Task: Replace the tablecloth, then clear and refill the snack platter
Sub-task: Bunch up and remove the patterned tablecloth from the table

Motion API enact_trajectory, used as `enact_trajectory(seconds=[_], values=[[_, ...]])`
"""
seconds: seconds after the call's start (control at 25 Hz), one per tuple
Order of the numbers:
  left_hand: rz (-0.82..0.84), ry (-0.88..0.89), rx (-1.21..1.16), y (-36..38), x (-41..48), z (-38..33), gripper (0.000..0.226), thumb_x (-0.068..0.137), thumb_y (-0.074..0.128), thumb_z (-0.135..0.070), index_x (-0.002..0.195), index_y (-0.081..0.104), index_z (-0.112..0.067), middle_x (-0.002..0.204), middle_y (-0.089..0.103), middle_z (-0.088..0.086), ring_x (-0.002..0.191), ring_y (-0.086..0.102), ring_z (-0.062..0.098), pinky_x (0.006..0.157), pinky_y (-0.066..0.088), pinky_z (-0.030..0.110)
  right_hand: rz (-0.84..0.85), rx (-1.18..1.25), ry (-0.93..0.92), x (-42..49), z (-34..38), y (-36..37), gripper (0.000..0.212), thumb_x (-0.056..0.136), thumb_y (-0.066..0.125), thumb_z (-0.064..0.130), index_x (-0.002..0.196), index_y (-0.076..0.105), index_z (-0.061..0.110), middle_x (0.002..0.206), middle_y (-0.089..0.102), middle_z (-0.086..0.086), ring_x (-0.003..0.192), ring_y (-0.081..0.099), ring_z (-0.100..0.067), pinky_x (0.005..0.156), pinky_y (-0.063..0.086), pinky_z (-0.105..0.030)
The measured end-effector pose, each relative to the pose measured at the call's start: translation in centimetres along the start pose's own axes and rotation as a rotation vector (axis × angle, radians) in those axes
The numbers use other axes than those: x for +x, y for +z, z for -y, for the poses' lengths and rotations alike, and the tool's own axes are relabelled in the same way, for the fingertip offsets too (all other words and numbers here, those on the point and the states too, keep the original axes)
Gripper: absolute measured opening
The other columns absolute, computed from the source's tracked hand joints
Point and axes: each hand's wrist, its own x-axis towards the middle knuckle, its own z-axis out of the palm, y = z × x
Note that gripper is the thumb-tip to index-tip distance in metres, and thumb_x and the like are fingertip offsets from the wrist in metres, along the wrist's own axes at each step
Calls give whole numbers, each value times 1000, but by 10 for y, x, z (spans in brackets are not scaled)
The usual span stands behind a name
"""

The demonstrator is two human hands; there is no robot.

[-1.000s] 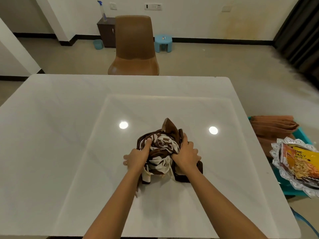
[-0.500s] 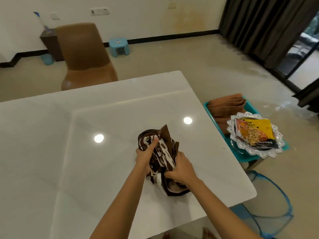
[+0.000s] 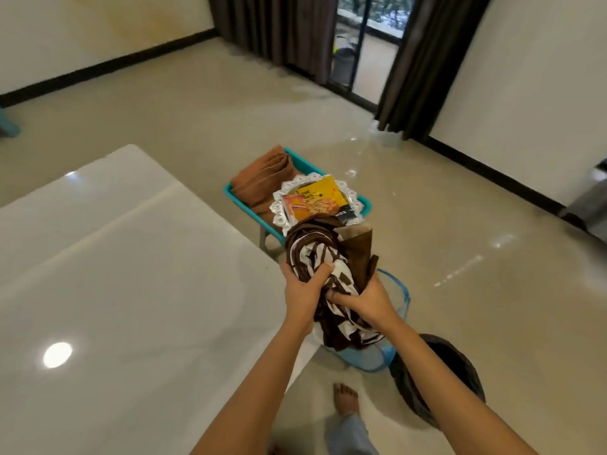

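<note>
Both hands are clenched round the bundled cloth [image 3: 313, 254], the left hand [image 3: 303, 298] digging its fingers into the top folds and the right hand [image 3: 368, 302] clutching it from the side. I'd guess that keeps loose ends gathered for the hamper [image 3: 403, 298] just below. A second ago it lay bunched on the table [image 3: 131, 274]. Now it hangs past the table's edge, near the platter [image 3: 289, 205] and the folded brown cloth [image 3: 262, 178].

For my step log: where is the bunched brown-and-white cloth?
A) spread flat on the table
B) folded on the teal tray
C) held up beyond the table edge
C: the left grip and right grip hold the cloth past the edge of the table, over the blue mesh basket.
</note>
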Motion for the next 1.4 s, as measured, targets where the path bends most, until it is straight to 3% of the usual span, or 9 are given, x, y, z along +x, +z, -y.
enact_trajectory(seconds=[0.28,0.44,0.56,0.68,0.84,0.96,1.16,1.28,1.4], values=[[265,57,245,112,31,39,100,73,82,-28,145,14,-34,135,48,-4,121,50,12,104,41,32,27,89,158,42,-63,-118,65,58,87,-3,107,58,29,105,66,8,104,63,-14,76,51,-15],[344,35,394,128,61,86,101,80,76,-19,148,1,-22,138,43,4,124,45,12,106,36,22,267,42,228,84,-109,-132,96,57,86,1,137,39,23,129,53,3,117,54,-8,94,48,-22],[381,-52,492,121,89,134,120,67,80,-50,148,3,-9,142,39,14,125,44,13,102,35,9,382,32,296,115,-143,-131,94,63,81,-8,136,27,16,123,52,-5,108,58,-7,88,50,-25],[442,-107,643,110,108,189,125,59,63,-81,142,-14,-29,145,35,13,131,41,16,109,35,21,397,-31,374,135,-172,-123,86,68,78,-6,132,28,19,122,50,-8,108,58,-14,85,53,-32],[492,-386,1087,106,117,192,142,66,79,-53,141,-38,-24,153,-23,22,142,-11,46,116,8,57,319,-98,487,137,-200,-111,100,71,74,2,147,11,17,144,30,-6,132,37,-24,96,45,-34],[527,-483,1238,101,120,186,120,82,70,-41,147,-27,-17,156,-12,24,144,0,43,117,14,49,310,-111,567,129,-202,-101,92,82,66,2,150,5,16,146,29,-8,119,42,-19,77,46,-21],[575,-377,1091,100,117,155,77,86,60,-37,146,24,-7,145,36,7,137,33,28,111,30,32,310,-186,569,113,-187,-89,77,88,62,9,148,15,10,148,30,-8,128,39,-22,83,38,-22],[548,-269,1117,94,103,112,60,89,59,-37,138,40,-8,139,48,9,127,46,25,103,39,30,288,-204,534,101,-159,-80,61,90,59,8,142,27,9,137,40,-6,115,43,-16,70,39,-9],[532,-137,1159,79,93,61,48,92,57,-32,131,47,-6,132,53,11,122,51,25,93,39,26,245,-244,441,93,-120,-68,64,88,62,13,143,29,11,147,36,-9,124,41,-19,88,37,-17]])
